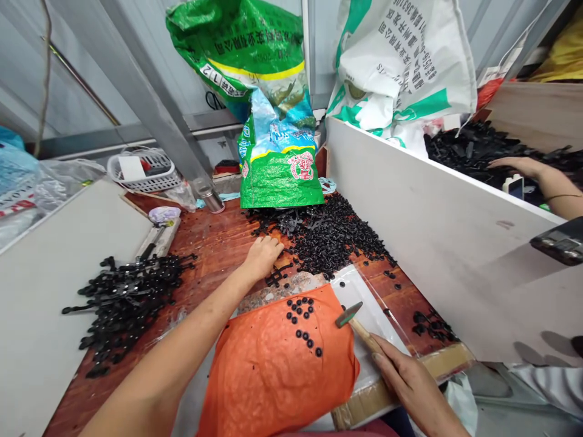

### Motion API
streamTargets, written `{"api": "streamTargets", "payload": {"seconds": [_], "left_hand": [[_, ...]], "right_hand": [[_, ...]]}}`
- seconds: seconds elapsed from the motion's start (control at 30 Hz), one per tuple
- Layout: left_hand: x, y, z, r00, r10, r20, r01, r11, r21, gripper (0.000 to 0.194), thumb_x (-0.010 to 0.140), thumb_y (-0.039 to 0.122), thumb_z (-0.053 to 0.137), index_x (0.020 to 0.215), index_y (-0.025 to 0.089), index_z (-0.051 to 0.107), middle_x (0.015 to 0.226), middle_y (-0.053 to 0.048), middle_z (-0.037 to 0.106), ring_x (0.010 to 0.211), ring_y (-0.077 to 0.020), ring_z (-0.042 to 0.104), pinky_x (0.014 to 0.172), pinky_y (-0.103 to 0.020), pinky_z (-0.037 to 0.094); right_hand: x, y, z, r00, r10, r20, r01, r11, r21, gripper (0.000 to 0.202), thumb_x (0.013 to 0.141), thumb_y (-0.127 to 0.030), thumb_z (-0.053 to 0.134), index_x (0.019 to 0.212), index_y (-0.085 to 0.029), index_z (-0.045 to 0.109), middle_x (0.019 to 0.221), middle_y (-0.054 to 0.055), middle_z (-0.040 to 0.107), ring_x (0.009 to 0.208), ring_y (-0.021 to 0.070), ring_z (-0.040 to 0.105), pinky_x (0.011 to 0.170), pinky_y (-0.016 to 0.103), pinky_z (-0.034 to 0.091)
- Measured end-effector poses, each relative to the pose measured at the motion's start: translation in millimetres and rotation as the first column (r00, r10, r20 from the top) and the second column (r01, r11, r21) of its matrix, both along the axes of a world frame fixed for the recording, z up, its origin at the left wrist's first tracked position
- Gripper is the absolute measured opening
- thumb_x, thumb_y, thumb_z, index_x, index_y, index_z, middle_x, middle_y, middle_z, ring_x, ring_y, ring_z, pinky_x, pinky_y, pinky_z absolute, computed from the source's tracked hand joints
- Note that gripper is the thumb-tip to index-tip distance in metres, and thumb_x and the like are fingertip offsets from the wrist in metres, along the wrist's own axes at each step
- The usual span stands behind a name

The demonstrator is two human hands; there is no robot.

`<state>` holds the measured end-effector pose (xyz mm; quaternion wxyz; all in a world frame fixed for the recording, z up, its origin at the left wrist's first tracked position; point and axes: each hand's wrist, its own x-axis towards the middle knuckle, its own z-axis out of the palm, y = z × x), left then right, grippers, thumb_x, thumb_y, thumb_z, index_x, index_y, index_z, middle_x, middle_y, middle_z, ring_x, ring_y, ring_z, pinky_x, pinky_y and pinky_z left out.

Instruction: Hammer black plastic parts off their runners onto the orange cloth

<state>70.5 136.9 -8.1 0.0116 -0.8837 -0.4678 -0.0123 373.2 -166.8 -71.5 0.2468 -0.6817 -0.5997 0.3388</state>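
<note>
My right hand [407,379] is wrapped round the wooden handle of a small hammer [350,315]. The hammer's greenish metal head is over the right edge of an orange cloth [268,364]. Several small black round rubber-like pieces [300,308] lie scattered on that cloth. My left hand [264,254] reaches forward to the near left edge of a heap of small black parts [332,233]. Its fingers curl downward, and what they hold, if anything, is hidden. Just below it lies a black branching piece [279,276].
At left lies a pile of black strip-like parts [132,303]. A green printed sack [282,176] stands behind the heap. A white partition board [410,200] runs along the right; beyond it, another person's hand [517,164] rests on black parts. A white basket [144,170] and metal cup [210,197] stand at back left.
</note>
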Motion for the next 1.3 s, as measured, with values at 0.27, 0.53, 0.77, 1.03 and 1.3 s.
{"api": "streamTargets", "payload": {"seconds": [0.27,0.53,0.77,1.03,1.3], "left_hand": [[5,22,-23.8,0.991,-0.071,-0.112,0.063,0.996,-0.067,0.026,0.098,0.013,0.044,0.117,0.02,0.06,0.102,-0.011,0.068,0.098,-0.0241,0.063,0.09,-0.037,0.047],[8,20,-19.7,1.0,-0.026,-0.015,0.024,0.989,-0.146,0.024,0.094,0.01,0.046,0.11,0.023,0.06,0.112,-0.009,0.061,0.094,-0.0207,0.064,0.087,-0.034,0.047],[-2,25,21.6,0.906,0.257,0.336,-0.197,0.959,-0.203,0.021,0.084,0.009,0.049,0.099,0.022,0.055,0.085,-0.003,0.059,0.081,-0.0194,0.06,0.077,-0.031,0.047],[-55,-107,47.0,0.438,0.743,0.506,0.13,0.505,-0.853,0.043,0.082,0.048,0.071,0.118,0.027,0.058,0.076,0.005,0.057,0.05,-0.0087,0.046,0.044,-0.017,0.035],[-71,-188,-1.6,0.766,0.519,0.379,-0.018,0.607,-0.794,0.028,0.086,0.044,0.068,0.108,0.027,0.069,0.107,-0.005,0.071,0.091,-0.0224,0.063,0.081,-0.031,0.05]], "right_hand": [[-4,7,14.9,0.998,0.036,-0.059,-0.036,0.999,-0.003,0.047,0.101,-0.056,0.044,0.136,-0.035,0.068,0.129,-0.001,0.074,0.121,0.0294,0.068,0.096,0.035,0.057],[-5,8,13.4,0.994,0.03,-0.108,-0.028,0.999,0.021,0.045,0.098,-0.052,0.05,0.137,-0.036,0.067,0.115,0.001,0.079,0.11,0.0328,0.073,0.085,0.036,0.062],[-3,6,8.4,0.996,0.035,-0.08,-0.032,0.999,0.043,0.045,0.1,-0.048,0.048,0.14,-0.036,0.065,0.124,0.0,0.076,0.111,0.031,0.073,0.085,0.034,0.062],[0,7,8.8,0.995,0.069,-0.069,-0.071,0.997,-0.018,0.046,0.101,-0.051,0.046,0.14,-0.033,0.064,0.134,0.001,0.071,0.119,0.0311,0.069,0.093,0.036,0.058],[1,7,14.3,0.995,0.091,-0.046,-0.093,0.995,-0.033,0.047,0.101,-0.051,0.046,0.139,-0.029,0.065,0.129,0.002,0.074,0.111,0.0306,0.072,0.09,0.036,0.059]]}}
